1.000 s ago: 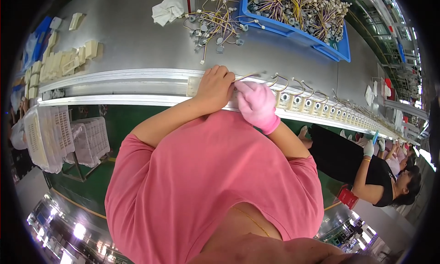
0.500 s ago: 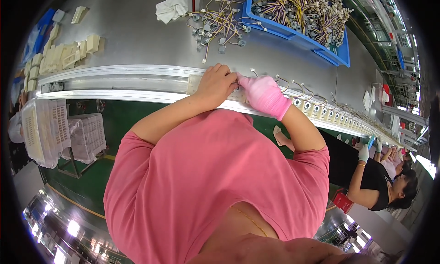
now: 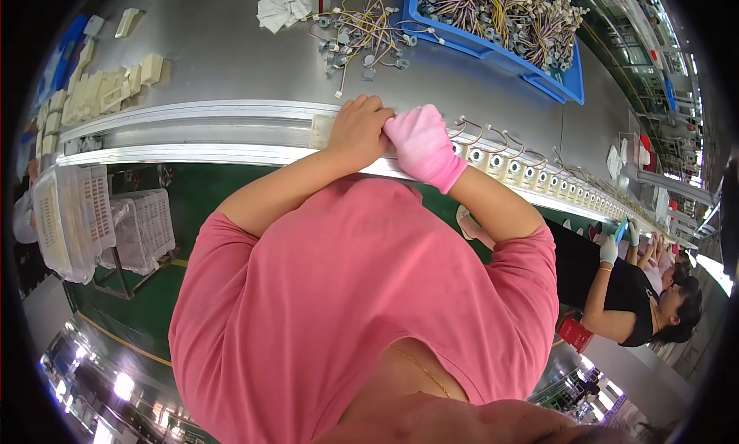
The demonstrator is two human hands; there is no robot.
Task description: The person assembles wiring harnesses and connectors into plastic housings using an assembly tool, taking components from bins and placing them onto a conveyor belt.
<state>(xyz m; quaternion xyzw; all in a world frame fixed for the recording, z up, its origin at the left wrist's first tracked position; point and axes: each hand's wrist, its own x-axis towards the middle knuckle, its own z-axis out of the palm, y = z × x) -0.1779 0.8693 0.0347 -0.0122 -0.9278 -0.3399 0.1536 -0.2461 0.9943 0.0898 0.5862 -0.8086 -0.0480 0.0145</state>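
My bare left hand [image 3: 360, 133] bends over the metal rail [image 3: 215, 153], its fingers curled down beside a cream plastic housing [image 3: 321, 130] that shows at the hand's left. Against its fingertips presses my right hand [image 3: 422, 145], in a pink glove and closed like a fist. Whatever the two hands grip between them is covered by the fingers. Rightward from the glove, a row of cream housings [image 3: 496, 164] with round dark centres sits in the rail, thin wires [image 3: 504, 136] looping out behind them.
Beyond the rail lies a pile of wired connectors [image 3: 369, 40], next to a blue bin [image 3: 493, 55] full of more. A white cloth [image 3: 283, 6] is left of the pile. Loose cream housings [image 3: 100, 93] cover the far left. Plastic crates [image 3: 73, 221] stand below; a co-worker [image 3: 623, 298] works at right.
My right hand has turned from an extended-finger pinch into a tighter fist and rolled toward the left hand. The left hand stays nearly in place; the whole view has shifted slightly.
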